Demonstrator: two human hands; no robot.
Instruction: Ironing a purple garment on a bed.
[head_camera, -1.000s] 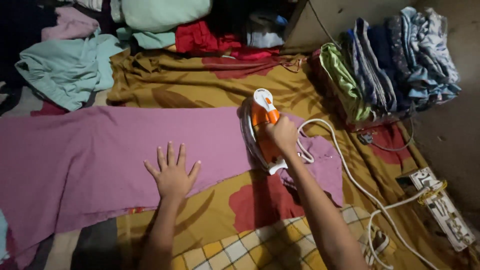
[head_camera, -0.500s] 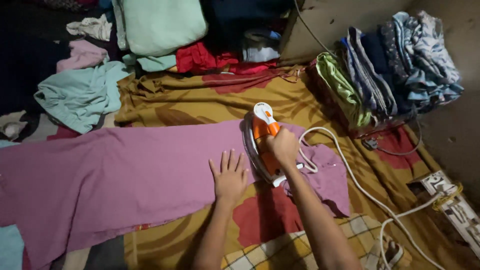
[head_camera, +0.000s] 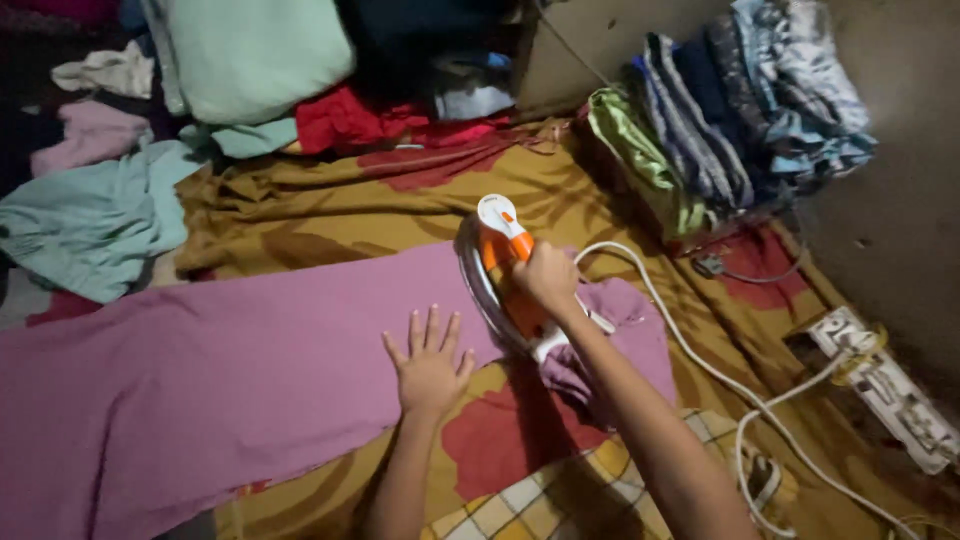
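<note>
Right hand (head_camera: 547, 278) around iron (head_camera: 500, 265)

There was one orange-and-white iron (head_camera: 505, 275) and one white cord (head_camera: 690, 350) running from it. One long purple garment (head_camera: 220, 370) lay spread flat. Two hands showed: one left hand (head_camera: 430, 365) and one right hand (head_camera: 545, 278). One white power strip (head_camera: 885, 385) lay on the floor. One stack of folded clothes (head_camera: 720, 120) stood at the far right, its pieces too bunched to count.
</note>
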